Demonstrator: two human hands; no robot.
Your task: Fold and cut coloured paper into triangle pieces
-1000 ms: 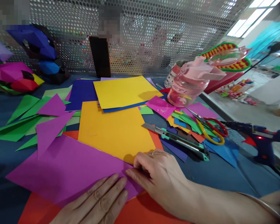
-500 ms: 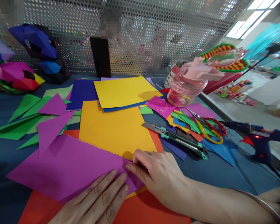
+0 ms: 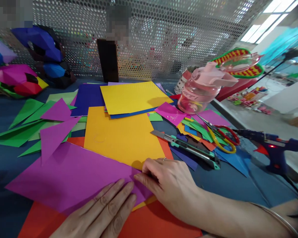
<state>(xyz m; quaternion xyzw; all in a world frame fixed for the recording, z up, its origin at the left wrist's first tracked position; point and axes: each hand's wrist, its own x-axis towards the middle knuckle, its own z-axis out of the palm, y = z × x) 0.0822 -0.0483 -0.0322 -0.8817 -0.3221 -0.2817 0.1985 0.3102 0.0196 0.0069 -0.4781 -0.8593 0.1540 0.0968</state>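
Currently the purple sheet [image 3: 69, 175] lies flat at the near edge of the blue table [image 3: 238, 185], on top of an orange sheet [image 3: 124, 137] and a red sheet [image 3: 159, 224]. Both hands work at its right-hand end.

Hand state:
- The left hand [image 3: 101, 215] is spread open, fingers straight, palm side down on the near right part of the purple sheet. It grasps nothing; it only presses.
- The right hand [image 3: 169, 181] is loosely curled, with its fingertips [image 3: 139, 178] pinching or pressing the right corner of the same sheet. Whether paper is actually caught between thumb and finger cannot be told from this view.

Recommended handling, as a judgement: the step appears to be setting a crease at the corner. Keep the left palm flat and heavy so the sheet does not slide on the slick paper below. Work the right fingertips along the edge in one direction, and check that the edges meet before pressing hard.

Orientation: the sheet's long axis runs left to right across the table, tilted slightly so that the left end lies a little farther from the person than the right. Its right corner points toward the right hand.

Nearby, well apart from both hands: a utility knife [image 3: 186, 148], scissors [image 3: 221, 135], a glue gun [image 3: 273, 148] and a pink bottle [image 3: 203, 89].
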